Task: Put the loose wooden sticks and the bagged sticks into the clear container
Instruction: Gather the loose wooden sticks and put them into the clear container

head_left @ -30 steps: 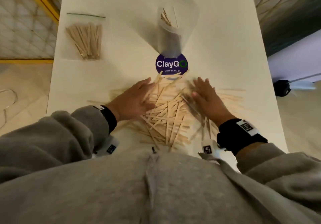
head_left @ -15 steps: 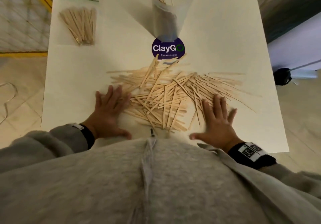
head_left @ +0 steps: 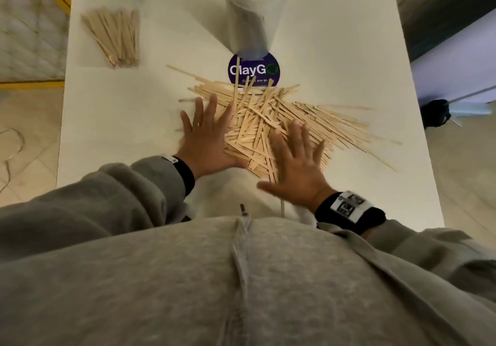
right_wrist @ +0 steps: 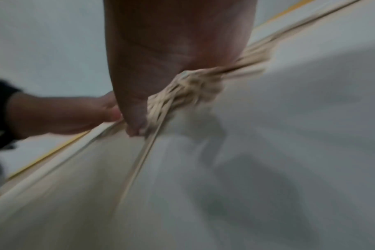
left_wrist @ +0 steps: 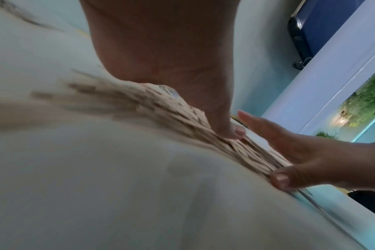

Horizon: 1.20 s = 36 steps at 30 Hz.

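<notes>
Nearest, a grey sweatshirt (head_left: 241,278) fills the bottom of the head view, and beyond it a white table (head_left: 335,37) carries everything. Both grips are spread flat, holding nothing: the left hand (head_left: 205,137) lies palm down on the left edge of the pile of loose sticks (head_left: 308,120), and the right hand (head_left: 300,168) lies palm down on the pile's near right part, fingers splayed. One loose stick (head_left: 282,208) points back toward the body. Past the pile sits a round purple sticker (head_left: 253,70) reading ClayGO, with a few sticks lying across it. Behind the sticker stands the clear container (head_left: 252,20), a few sticks already inside. At the far left of the table lies the bag of sticks (head_left: 114,34), well apart from the pile. Tiled floor (head_left: 29,131) and a yellow line show to the left. The left wrist view, blurred, shows the left thumb (left_wrist: 231,130) pressed on stick ends, and a blue case (left_wrist: 323,25) and greenery beyond a pale frame, unseen from the head. The right wrist view shows the right thumb (right_wrist: 135,125) against the pile, all smeared.
</notes>
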Tool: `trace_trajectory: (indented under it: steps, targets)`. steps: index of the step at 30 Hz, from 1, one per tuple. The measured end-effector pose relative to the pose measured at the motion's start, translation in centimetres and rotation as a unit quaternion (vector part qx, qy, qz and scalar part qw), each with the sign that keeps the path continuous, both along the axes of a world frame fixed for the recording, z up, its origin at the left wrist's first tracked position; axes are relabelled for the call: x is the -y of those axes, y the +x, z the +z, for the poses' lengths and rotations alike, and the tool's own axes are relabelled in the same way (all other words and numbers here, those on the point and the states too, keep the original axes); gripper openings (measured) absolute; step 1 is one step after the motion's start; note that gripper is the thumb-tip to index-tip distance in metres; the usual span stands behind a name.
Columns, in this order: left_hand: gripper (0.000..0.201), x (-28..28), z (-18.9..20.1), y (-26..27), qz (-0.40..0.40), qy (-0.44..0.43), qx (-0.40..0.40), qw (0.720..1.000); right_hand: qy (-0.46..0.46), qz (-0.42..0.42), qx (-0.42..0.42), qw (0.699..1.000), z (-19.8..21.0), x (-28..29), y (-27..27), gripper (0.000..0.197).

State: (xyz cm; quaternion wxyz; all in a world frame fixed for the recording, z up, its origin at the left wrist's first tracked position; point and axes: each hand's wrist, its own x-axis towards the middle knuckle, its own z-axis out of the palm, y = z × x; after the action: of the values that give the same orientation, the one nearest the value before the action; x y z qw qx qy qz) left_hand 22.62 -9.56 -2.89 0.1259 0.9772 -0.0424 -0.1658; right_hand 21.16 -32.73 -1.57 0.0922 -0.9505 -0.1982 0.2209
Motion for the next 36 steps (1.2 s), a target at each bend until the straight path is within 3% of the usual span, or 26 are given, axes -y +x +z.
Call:
trace_trajectory:
  steps: [2,7,11,14,17,19,22,24,26,28,36]
  targets:
    - [0.132,-1.0,0.7,2.5,-0.005,-0.006,0.006,1.0,-0.004,-0.039,0.009,0.999,0.5,1.7,2.7,0.125]
    - [0.1,-2.3,1.9,8.1,0.028,-0.002,-0.009,1.0,0.008,-0.161,-0.054,0.985,1.9,5.5,8.6,0.14]
    - [0.121,-1.7,2.3,8.1,-0.06,0.023,-0.03,0.997,0.001,-0.115,-0.028,0.993,1.6,5.6,8.4,0.137]
    - [0.117,-0.8,2.2,7.2,-0.107,0.052,-0.005,0.993,0.014,-0.11,0.018,0.994,0.6,4.2,7.5,0.113]
    - [0.079,0.2,2.0,6.7,-0.033,0.034,0.019,0.999,0.057,-0.183,0.033,0.981,-0.3,3.2,8.4,0.071]
    - [0.063,0.8,2.1,6.5,0.033,0.017,0.02,0.999,0.074,-0.214,0.026,0.974,-0.5,2.7,9.0,0.059]
    - [0.061,1.7,2.2,6.4,0.114,-0.013,0.006,0.993,0.064,-0.207,0.013,0.976,-0.4,1.8,9.5,0.05]
    - [0.073,2.4,2.3,6.3,0.176,-0.027,-0.001,0.984,0.07,-0.212,-0.012,0.975,0.0,1.1,10.0,0.047]
    - [0.088,3.1,2.3,6.2,0.201,0.003,-0.01,0.98,0.076,-0.217,-0.034,0.973,0.2,0.5,10.5,0.042]
    - [0.091,3.5,2.2,6.1,0.198,0.041,-0.017,0.979,0.076,-0.218,-0.047,0.972,0.3,0.2,10.9,0.034]
    - [0.04,3.2,2.0,7.2,0.217,-0.001,-0.057,0.974,0.078,-0.193,-0.074,0.975,1.5,-0.5,12.3,0.014]
